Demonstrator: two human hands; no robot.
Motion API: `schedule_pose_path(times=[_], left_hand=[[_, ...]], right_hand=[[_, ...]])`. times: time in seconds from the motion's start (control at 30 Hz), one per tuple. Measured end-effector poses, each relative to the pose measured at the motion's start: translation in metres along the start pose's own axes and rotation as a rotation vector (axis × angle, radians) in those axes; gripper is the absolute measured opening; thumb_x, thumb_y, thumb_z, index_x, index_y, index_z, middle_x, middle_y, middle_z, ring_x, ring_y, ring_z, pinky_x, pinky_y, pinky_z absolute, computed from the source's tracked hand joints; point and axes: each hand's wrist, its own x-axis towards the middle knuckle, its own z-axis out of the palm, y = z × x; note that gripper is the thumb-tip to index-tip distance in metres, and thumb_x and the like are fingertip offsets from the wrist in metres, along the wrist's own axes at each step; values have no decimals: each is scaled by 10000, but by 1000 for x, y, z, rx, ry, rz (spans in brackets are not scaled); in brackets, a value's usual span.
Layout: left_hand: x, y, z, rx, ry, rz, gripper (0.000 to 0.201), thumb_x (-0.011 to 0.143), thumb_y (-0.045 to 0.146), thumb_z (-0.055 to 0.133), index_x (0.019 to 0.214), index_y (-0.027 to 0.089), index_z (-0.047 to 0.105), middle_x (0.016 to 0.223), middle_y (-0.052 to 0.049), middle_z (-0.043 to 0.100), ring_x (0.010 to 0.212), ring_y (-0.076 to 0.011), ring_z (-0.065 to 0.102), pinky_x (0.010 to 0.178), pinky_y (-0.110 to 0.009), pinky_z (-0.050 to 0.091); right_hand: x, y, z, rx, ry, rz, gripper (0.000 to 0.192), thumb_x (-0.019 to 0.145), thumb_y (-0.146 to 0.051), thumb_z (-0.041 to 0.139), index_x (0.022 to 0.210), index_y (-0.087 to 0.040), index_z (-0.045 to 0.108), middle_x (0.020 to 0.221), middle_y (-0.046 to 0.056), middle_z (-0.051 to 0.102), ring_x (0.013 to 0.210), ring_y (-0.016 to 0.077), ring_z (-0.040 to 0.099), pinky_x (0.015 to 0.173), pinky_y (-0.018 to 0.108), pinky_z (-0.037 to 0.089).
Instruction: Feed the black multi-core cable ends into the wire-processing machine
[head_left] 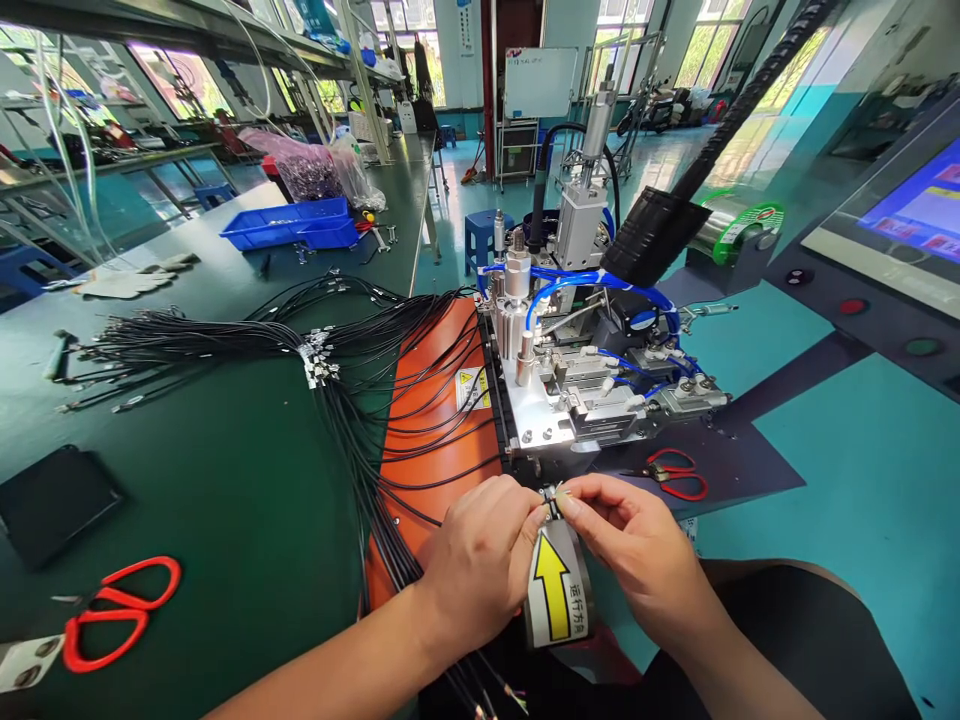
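My left hand (487,545) is closed, its thumb and forefinger pinching a small metal-and-black piece (553,503) just in front of the machine. My right hand (630,545) pinches the same spot from the other side. Fingertips hide most of the piece, so its exact kind cannot be told. Below the fingertips is a metal plate with a yellow arrow label (553,590). Black cables (360,470) run over the orange cover (439,400) and beneath my left forearm. Some stripped ends with coloured wires (514,697) show under it. The machine (592,390), with cylinders and blue hoses, stands directly beyond my hands.
Red-handled scissors (120,610) lie on the green table at left; another red-handled pair (677,473) rests right of the machine. A black case (56,505), a blue tray (292,225) and gloves (139,278) are on the table. A control panel (885,270) stands at right.
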Motion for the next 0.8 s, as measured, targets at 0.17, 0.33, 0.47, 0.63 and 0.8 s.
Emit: schedule_pose_path(times=[0.17,0.33,0.47,0.63,0.8], left_hand=[[-1,0,0,-8,10,-3,209,999,215,451,872,164,609,791,-37,583,738,-162,520,670,-311,404],[-1,-1,1,-1,23,9,180,986,213,478,872,166,611,788,-34,585,734,-161,523,667,-312,404],[-1,-2,0,-20,44,15,158,979,200,495,884,169,618,794,-29,592,741,-156,531,674,-307,408],[0,0,-1,-45,67,1,149,973,190,506,876,171,618,794,-22,598,742,-149,538,666,-294,407],[0,0,0,-53,66,-17,148,967,188,514,857,169,612,779,-16,592,732,-145,539,660,-289,405]], right_hand=[[0,-1,3,52,20,18,311,824,-469,727,925,-176,717,867,34,687,760,142,590,652,232,460],[-1,-1,4,22,40,-1,315,828,-479,715,918,-177,720,866,42,698,768,156,604,667,245,478],[-3,0,10,-57,144,-23,303,828,-476,709,912,-185,729,889,60,716,814,194,639,713,277,505],[-7,0,19,-61,224,-59,287,825,-471,705,894,-196,751,907,68,722,804,205,650,695,281,513],[-7,0,18,8,177,-43,305,821,-461,716,956,-190,749,902,60,716,812,195,647,719,274,513]])
